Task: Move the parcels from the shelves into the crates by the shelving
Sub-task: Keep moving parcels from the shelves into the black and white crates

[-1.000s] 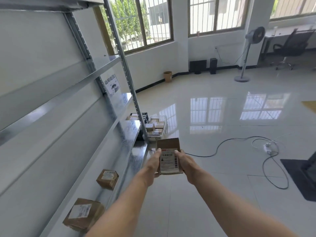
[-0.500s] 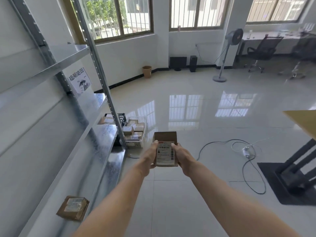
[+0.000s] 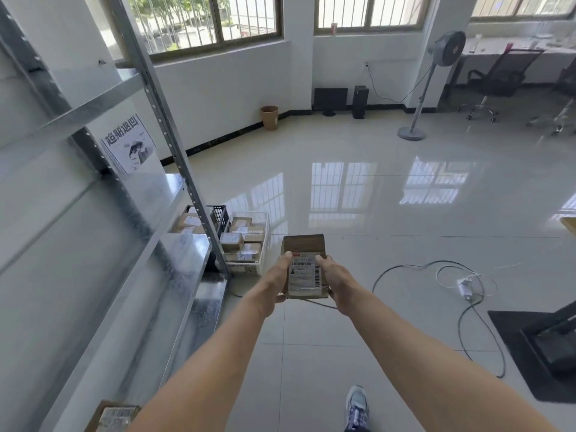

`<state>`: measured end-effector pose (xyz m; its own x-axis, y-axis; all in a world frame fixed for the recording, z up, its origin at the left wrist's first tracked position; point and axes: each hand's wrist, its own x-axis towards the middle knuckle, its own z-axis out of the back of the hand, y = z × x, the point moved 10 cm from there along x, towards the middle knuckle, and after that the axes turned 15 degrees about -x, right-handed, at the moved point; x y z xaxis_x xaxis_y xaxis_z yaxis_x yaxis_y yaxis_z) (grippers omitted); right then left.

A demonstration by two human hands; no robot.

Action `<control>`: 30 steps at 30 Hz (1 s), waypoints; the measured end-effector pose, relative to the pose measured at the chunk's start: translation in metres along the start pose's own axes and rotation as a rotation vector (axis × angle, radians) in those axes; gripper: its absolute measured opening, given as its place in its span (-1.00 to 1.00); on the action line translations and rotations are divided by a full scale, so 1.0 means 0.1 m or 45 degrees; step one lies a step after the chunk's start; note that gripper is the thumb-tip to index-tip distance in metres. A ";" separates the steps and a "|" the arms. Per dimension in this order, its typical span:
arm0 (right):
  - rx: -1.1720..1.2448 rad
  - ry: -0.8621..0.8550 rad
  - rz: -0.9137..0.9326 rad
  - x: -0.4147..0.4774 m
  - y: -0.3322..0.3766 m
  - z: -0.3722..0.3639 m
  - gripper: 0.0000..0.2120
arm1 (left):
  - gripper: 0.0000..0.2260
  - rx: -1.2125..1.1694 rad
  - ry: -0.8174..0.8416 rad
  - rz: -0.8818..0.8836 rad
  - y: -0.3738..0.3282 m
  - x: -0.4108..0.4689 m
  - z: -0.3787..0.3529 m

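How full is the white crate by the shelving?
Mostly full: the white crate holds several labelled cardboard parcels, stacked roughly to its rim.

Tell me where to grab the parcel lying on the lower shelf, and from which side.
Grip the cardboard parcel by its two opposite side walls, coming from the open aisle side of the metal shelf. It lies flat, label up, near the front edge, wall behind, so the sides are probably freest. The frame cuts off part of it.
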<state>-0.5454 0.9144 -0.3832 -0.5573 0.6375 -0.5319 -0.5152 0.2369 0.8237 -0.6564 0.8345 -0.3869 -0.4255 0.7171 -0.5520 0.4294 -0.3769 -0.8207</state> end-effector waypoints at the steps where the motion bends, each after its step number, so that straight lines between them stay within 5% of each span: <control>1: -0.009 0.006 0.000 0.13 0.04 0.03 -0.67 | -0.54 -0.002 -0.007 0.006 -0.05 0.11 -0.01; 17: -0.076 0.149 0.079 2.50 1.36 1.31 -0.68 | -0.57 -0.097 -0.148 -0.037 -1.58 2.32 -0.74; 30: -0.125 0.226 0.069 4.30 2.13 1.47 -0.69 | -0.57 -0.171 -0.220 0.006 -2.38 3.95 -0.55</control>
<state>-0.7995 1.3470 -0.4074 -0.6877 0.5060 -0.5206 -0.5373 0.1275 0.8337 -0.8833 1.2396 -0.4012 -0.5483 0.6003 -0.5822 0.5292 -0.2900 -0.7974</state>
